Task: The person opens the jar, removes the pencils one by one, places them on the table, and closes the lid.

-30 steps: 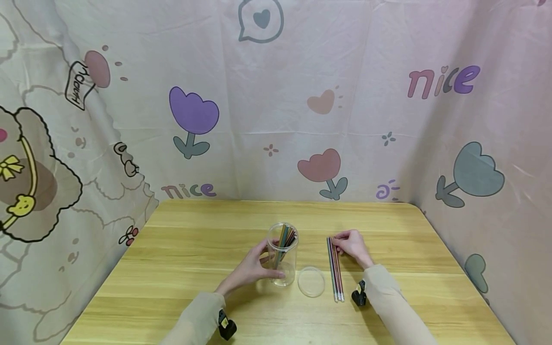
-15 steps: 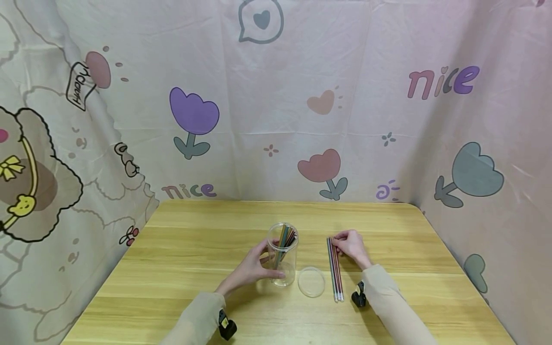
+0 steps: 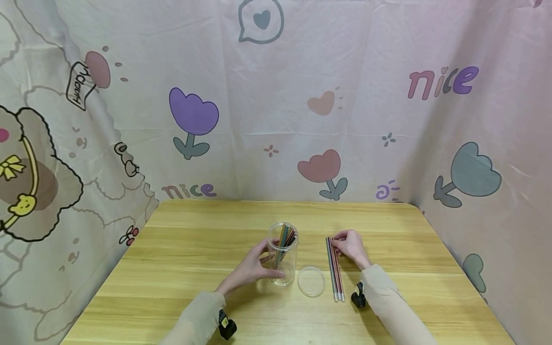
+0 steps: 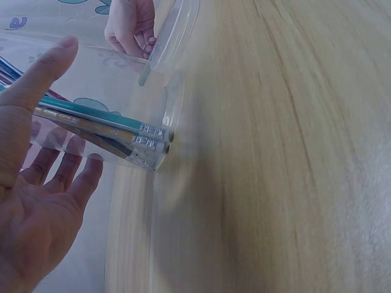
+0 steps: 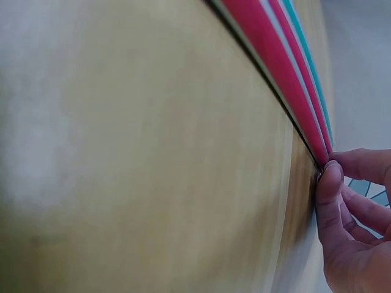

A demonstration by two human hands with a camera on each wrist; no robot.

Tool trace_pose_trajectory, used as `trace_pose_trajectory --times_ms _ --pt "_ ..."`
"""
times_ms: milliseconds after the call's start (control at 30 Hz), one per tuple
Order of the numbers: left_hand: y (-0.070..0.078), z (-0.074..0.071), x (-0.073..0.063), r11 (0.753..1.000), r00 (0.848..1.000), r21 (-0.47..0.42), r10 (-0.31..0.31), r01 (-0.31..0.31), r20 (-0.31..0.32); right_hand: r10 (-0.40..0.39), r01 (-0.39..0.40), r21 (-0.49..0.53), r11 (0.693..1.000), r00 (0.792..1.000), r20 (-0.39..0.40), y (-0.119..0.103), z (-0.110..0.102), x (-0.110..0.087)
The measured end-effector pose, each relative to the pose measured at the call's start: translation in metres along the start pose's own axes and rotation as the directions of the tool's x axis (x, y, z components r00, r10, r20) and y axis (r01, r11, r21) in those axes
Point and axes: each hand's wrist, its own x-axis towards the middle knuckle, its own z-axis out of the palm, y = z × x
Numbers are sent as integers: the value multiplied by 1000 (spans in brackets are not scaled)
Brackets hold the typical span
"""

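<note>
A clear cylindrical jar (image 3: 290, 268) stands upright on the table, with several pencils (image 3: 284, 237) leaning inside it. My left hand (image 3: 252, 268) holds the jar from the left, thumb at the near side and fingers behind. In the left wrist view, the pencils' eraser ends (image 4: 160, 134) rest at the jar's bottom. Several more pencils (image 3: 336, 275), red and green among them, lie side by side on the table. At their far end, my right hand (image 3: 351, 245) pinches them between thumb and finger (image 5: 330, 177); how many it grips is hidden.
A round clear lid (image 3: 311, 281) lies flat between the jar and the row of pencils. The wooden table (image 3: 207, 225) ends at a printed cloth backdrop (image 3: 258, 115). A small black camera (image 3: 226, 326) is strapped on each wrist.
Almost nothing moves. The far ends of the lying pencils have shifted very slightly left under my right hand, while my left hand and the jar stay in place.
</note>
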Motion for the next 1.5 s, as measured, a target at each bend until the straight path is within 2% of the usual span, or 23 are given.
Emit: trace_pose_trajectory --times_ms 133,333,467,767,900,1100,1500 --pt "-1 0 0 1000 1000 1 3 -3 0 17 -18 17 1000 1000 5 0 0 0" --pt "-1 1 1 1000 1000 3 0 0 -1 65 -67 105 992 998 27 0 -1 0" --pt "0 1 1 1000 1000 6 -5 5 0 71 -74 144 987 997 29 0 -3 -1" --pt "-2 1 2 1000 1000 2 -5 5 1 27 -25 149 988 1000 -14 -8 -6 -1" --pt "-3 1 2 1000 1000 2 -3 3 3 2 6 198 980 999 -42 -16 -8 0" --pt "-3 1 2 1000 1000 8 -5 5 -1 -57 74 302 951 996 -66 -33 -11 0" --pt "-4 1 1 1000 1000 25 9 -9 -7 -183 161 433 887 983 10 -75 -13 -14"
